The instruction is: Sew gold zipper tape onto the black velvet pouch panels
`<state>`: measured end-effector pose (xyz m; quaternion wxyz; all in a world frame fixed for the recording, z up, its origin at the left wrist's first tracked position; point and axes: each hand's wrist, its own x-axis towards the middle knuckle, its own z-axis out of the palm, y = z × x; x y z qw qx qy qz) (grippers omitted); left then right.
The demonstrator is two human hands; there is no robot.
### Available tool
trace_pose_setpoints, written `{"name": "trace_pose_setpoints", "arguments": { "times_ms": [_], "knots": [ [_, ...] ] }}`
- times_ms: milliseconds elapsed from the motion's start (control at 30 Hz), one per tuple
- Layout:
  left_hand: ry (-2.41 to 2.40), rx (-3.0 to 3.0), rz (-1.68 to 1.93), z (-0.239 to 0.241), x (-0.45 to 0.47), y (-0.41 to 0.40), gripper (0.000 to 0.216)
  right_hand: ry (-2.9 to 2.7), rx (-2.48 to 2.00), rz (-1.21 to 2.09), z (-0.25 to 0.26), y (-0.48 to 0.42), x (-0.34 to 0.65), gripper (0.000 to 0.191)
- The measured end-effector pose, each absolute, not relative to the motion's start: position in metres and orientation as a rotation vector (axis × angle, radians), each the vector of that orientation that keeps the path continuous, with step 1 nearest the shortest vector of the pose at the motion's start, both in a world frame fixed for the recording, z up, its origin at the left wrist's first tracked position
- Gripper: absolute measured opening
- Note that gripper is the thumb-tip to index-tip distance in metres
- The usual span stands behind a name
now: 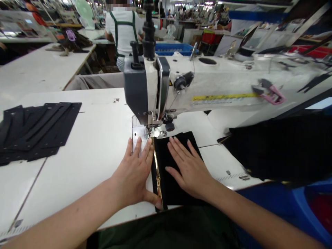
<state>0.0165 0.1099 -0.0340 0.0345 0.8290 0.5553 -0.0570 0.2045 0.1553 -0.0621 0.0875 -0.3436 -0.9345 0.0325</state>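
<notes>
A black fabric piece [178,143] with a gold zipper [156,167] along its left edge lies under the presser foot [151,127] of a white sewing machine [220,83]. My left hand [136,173] lies flat on the table just left of the zipper, fingers stretched toward the needle, thumb touching the zipper's near end. Spread flat on the black fabric to the right of the zipper is my right hand [189,166].
A stack of black cut panels [36,128] lies at the left of the white table [95,152]. More black cloth [280,148] is heaped at the right, pink thread snips [271,92] rest on the machine arm. Another person [123,31] stands behind the machine.
</notes>
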Motion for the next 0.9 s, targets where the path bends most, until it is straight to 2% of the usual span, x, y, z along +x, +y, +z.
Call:
{"name": "trace_pose_setpoints", "arguments": {
  "times_ms": [133, 333, 400, 533, 667, 733, 900],
  "knots": [
    [1.696, 2.526, -0.19, -0.033, 0.018, 0.109, 0.128, -2.729, -1.194, 0.036, -0.063, 0.158, 0.218, 0.058],
    [1.697, 2.506, -0.132, -0.032, 0.014, 0.107, 0.129, -2.783, -0.995, 0.08, -0.059, 0.156, 0.193, 0.051],
    [1.652, 2.532, -0.07, -0.03, 0.014, 0.094, 0.117, -2.788, -1.0, 0.085, -0.064, 0.156, 0.189, 0.051],
    [1.492, 2.644, 0.039, -0.032, 0.018, 0.041, 0.078, -2.777, -0.971, 0.049, -0.073, 0.158, 0.192, 0.05],
    [1.214, 2.905, 0.362, -0.033, 0.006, -0.002, 0.041, -2.74, -0.904, -0.01, -0.079, 0.157, 0.195, 0.048],
    [1.394, 2.843, 0.28, -0.027, -0.021, 0.0, 0.043, -2.716, -0.871, -0.058, -0.085, 0.157, 0.195, 0.048],
    [2.634, 2.269, 0.061, -0.016, -0.136, 0.046, 0.044, -2.672, -0.787, -0.137, -0.097, 0.16, 0.195, 0.052]
  ]
}}
